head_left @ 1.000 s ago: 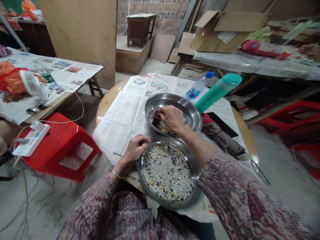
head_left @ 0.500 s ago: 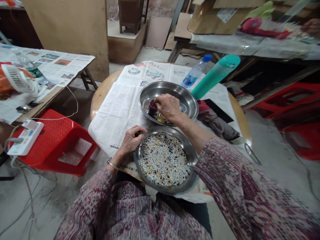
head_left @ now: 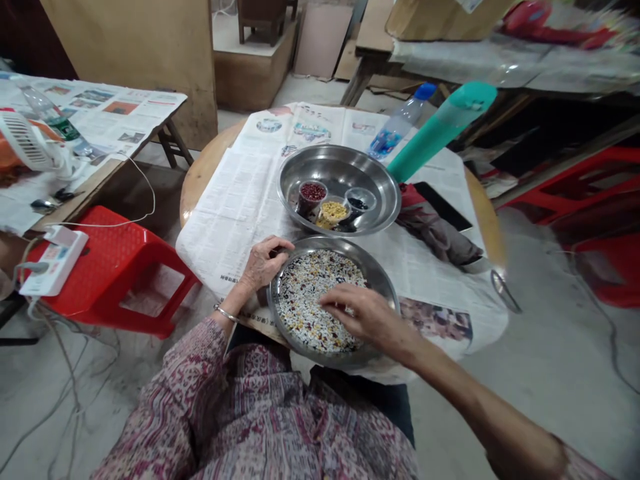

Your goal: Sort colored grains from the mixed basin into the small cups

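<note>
Reaching across the middle of the frame, the right hand point(head_left: 367, 317) points its fingers point(head_left: 333, 298) down over the mixed grains point(head_left: 303, 303), which lie directly beneath the fingertips, mostly white with yellow, dark red and black ones scattered through. Thumb and forefinger stand narrowly apart; whether they touch the grains or pinch one, I cannot tell. The grains spread over the floor of the front basin point(head_left: 386, 303), a shallow metal one at the centre of the frame.

At the basin's upper-left edge, the left hand point(head_left: 264, 263) lies with curled fingers against the rim; whether anything is held in that curl cannot be made out. A bracelet point(head_left: 227, 313) circles its wrist.

Just above in the frame sits the rear basin point(head_left: 383, 175), holding a cup of dark red beans point(head_left: 313, 192), a cup of yellow grains point(head_left: 333, 211) and a cup of black grains point(head_left: 357, 203), all well apart from the right fingers. Both basins stand on newspaper point(head_left: 227, 193) covering the round counter point(head_left: 197, 175). Toward the upper right are a blue-capped bottle point(head_left: 400, 121) and a tilted teal cylinder point(head_left: 440, 130).
</note>
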The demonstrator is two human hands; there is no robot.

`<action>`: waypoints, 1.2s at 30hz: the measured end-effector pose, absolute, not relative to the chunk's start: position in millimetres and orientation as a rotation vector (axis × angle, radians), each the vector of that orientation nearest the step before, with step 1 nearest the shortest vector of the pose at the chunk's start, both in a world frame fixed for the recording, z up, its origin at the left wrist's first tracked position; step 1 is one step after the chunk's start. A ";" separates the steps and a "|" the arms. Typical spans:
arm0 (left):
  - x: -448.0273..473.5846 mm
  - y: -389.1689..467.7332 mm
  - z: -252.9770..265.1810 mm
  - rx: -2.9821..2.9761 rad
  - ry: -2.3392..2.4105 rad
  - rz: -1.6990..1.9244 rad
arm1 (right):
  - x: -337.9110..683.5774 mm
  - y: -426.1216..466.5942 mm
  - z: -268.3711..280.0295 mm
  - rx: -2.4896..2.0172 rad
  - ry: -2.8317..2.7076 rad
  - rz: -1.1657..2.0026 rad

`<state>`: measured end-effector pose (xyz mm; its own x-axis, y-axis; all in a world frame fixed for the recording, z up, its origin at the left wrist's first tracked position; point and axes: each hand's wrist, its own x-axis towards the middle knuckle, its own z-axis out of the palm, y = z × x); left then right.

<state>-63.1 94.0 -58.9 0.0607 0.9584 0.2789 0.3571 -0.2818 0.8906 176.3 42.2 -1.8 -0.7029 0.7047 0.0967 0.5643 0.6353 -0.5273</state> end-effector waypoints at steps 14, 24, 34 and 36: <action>-63.3 95.5 -54.9 1.689 1.329 1.224 | 157.1 66.4 -38.2 -1.436 -2.349 0.258; -64.0 97.2 -54.6 1.702 1.308 1.241 | 133.1 35.5 -33.2 -1.004 -2.686 0.383; -64.1 98.5 -53.8 1.660 1.315 1.236 | 208.1 14.5 -11.2 -1.383 -2.659 0.517; -64.0 98.5 -53.8 1.659 1.323 1.236 | 206.9 11.1 -10.5 -1.322 -2.771 0.610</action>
<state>-64.0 98.5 -53.8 0.0357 0.9643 0.2624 0.3267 -0.2594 0.9088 206.9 11.1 -10.5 -0.6433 0.7500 -0.1542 0.7454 0.5673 -0.3501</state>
